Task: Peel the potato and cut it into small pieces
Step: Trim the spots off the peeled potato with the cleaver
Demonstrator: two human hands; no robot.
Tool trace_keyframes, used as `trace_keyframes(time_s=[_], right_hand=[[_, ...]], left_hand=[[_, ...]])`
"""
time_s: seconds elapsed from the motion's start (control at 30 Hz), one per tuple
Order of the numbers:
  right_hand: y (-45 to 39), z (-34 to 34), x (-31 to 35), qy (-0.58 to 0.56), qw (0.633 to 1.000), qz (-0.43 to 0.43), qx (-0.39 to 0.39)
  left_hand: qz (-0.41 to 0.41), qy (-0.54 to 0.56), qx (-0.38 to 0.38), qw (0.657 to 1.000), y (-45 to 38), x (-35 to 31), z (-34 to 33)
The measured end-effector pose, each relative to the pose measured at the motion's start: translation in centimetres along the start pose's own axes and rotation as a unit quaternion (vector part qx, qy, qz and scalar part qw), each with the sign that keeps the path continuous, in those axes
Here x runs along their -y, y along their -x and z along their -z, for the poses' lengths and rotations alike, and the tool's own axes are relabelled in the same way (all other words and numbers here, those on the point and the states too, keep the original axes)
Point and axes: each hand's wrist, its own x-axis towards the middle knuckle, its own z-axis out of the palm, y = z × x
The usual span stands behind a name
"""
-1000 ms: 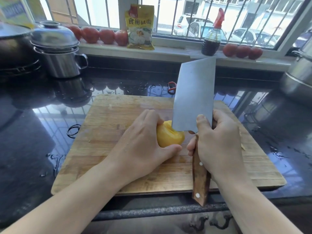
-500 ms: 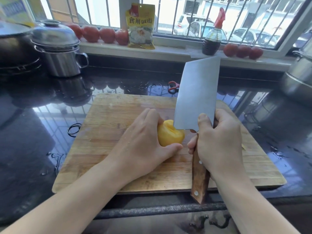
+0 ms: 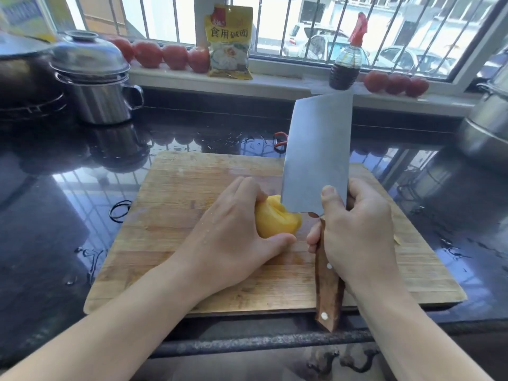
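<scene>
A peeled yellow potato [image 3: 275,220] lies on the wooden cutting board [image 3: 176,188]. My left hand [image 3: 228,240] curls over its left side, thumb under its near edge, holding it down. My right hand [image 3: 357,232] grips the wooden handle of a cleaver [image 3: 316,160], thumb pressed on the blade's flat. The broad steel blade stands raised with its tip pointing away from me, and its lower corner sits right at the potato's right end. Much of the potato is hidden under my left hand.
A lidded steel pot [image 3: 96,86] stands at the back left, another steel pot [image 3: 489,122] at the right edge. A red-handled peeler [image 3: 280,140] lies behind the board. Tomatoes [image 3: 165,55], a yellow packet [image 3: 229,42] and a dark sauce bottle [image 3: 346,67] line the windowsill. The black counter is wet.
The cleaver has shifted slightly to the right and up with my right hand. My left hand and the potato have stayed put.
</scene>
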Motion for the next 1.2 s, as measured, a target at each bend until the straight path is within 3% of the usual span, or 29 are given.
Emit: trace_keyframes(time_s=[0.57, 0.83, 1.2], right_hand=[[-1.7, 0.2, -0.2, -0.023, 0.998, -0.015, 0.048], [-2.8, 0.6, 0.2, -0.007, 0.995, -0.044, 0.085], [-1.5, -0.1, 1.4, 0.030, 0.999, -0.029, 0.020]], left_hand=[[0.067, 0.123, 0.033, 0.990, -0.4, 0.4, 0.4], [0.045, 0.135, 0.023, 0.990, -0.5, 0.6, 0.2], [0.041, 0.092, 0.010, 0.995, -0.5, 0.6, 0.2]])
